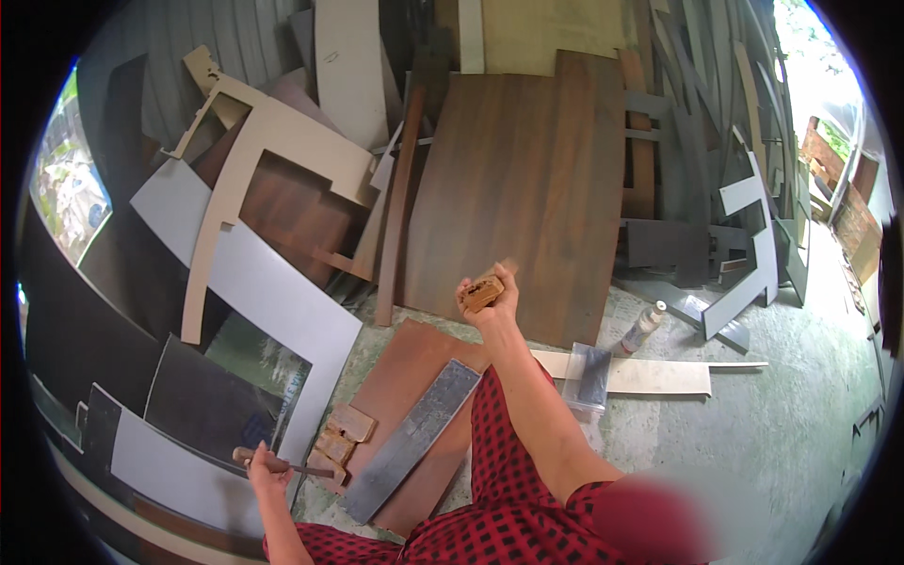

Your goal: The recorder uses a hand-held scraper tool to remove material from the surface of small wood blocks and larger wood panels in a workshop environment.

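In my left hand (pixel 271 473) is a chisel (pixel 266 460) with a wooden handle, its narrow metal blade pointing right. The blade's tip lies at a small notched piece of light wood (pixel 335 441); whether it touches cannot be told. My right hand (pixel 492 299), raised at the middle, is closed round a worn brown wooden block (pixel 483 293) with a rough, pitted end. Beneath, a reddish-brown board (pixel 405 353) lies on the floor by my legs. A long dark grey slab (pixel 414 438) rests slantwise across it, beside the notched wood.
A large brown wood-grain panel (pixel 513 188) leans ahead. Pale cut-out panels (pixel 282 273) and dark sheets crowd the left; narrow offcuts (pixel 697 141) stand at the right. A bottle (pixel 644 327), a white strip (pixel 659 378) and a clear plastic packet (pixel 589 377) lie or stand right of my knee.
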Motion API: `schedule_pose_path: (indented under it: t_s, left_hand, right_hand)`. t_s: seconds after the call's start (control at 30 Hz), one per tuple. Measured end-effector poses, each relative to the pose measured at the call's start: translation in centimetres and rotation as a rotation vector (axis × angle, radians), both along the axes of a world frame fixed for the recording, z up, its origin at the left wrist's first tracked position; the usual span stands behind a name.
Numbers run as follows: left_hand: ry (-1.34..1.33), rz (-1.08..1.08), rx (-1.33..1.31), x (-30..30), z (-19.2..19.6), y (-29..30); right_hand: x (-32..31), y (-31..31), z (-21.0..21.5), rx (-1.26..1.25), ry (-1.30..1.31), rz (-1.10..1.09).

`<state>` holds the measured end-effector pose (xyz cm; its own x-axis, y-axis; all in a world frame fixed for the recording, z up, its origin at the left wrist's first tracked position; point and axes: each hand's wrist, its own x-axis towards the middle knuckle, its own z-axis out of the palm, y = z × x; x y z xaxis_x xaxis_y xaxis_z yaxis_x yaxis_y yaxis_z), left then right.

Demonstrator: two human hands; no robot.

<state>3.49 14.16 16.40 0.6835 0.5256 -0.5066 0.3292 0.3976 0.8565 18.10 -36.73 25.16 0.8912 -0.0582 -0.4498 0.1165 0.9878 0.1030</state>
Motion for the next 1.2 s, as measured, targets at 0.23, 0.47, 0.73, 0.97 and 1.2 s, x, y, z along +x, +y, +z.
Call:
schedule_pose_path:
  t_s: [0.23,0.47,0.73,0.97,1.2]
  left_hand:
    - [-0.107,-0.069,-0.073,2.2,-1.6,-0.3]
    - [-0.062,-0.189,0.103,3.8,-2.9,-3.5]
    - [-0.018,-0.289,0.177,4.3,-3.7,-5.8]
    - [0.026,-0.382,0.186,4.4,-4.2,-6.8]
    - [0.056,-0.416,0.282,4.3,-3.9,-7.7]
  right_hand:
    - [-0.2,0.7,-1.0,-0.198,-0.108,0.24]
    - [-1.6,-0.8,-1.6,-0.241,-0.128,0.376]
    - [-1.7,-3.9,-2.2,-0.157,-0.023,0.157]
    - [-2.6,-5.4,-2.1,-0.183,-0.026,0.074]
    - [-3.2,-5.6,-1.6,-0.223,0.021,0.067]
